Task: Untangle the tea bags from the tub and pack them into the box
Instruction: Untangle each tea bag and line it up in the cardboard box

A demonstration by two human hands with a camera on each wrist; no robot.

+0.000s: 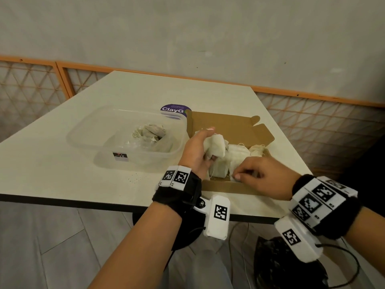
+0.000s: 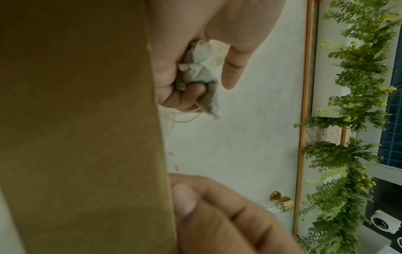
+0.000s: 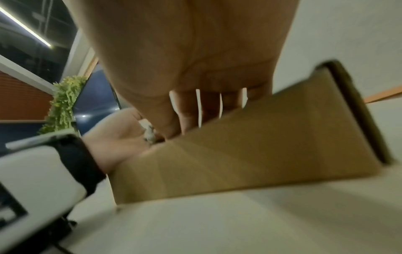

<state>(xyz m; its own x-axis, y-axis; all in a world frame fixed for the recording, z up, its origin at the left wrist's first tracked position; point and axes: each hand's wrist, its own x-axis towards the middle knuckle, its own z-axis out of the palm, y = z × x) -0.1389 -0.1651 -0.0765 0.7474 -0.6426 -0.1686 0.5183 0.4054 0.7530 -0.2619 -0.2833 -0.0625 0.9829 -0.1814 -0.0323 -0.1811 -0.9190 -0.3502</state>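
On the table (image 1: 62,155) we see the clear tub (image 1: 125,138) with tangled tea bags (image 1: 151,132), beside the open box (image 1: 229,126). Over the box, our left hand (image 1: 198,149) clutches a tea-bag bunch (image 1: 216,146); our right hand (image 1: 262,178) pinches packed bags (image 1: 237,159).

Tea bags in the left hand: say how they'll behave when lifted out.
Probably floppy: the tea bags crumple in the left hand. Likely light. Their loose strings could snag the bags in the box.

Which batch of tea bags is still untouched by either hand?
The clump in the clear plastic tub, tea bags; both hands work the bags at the cardboard box.
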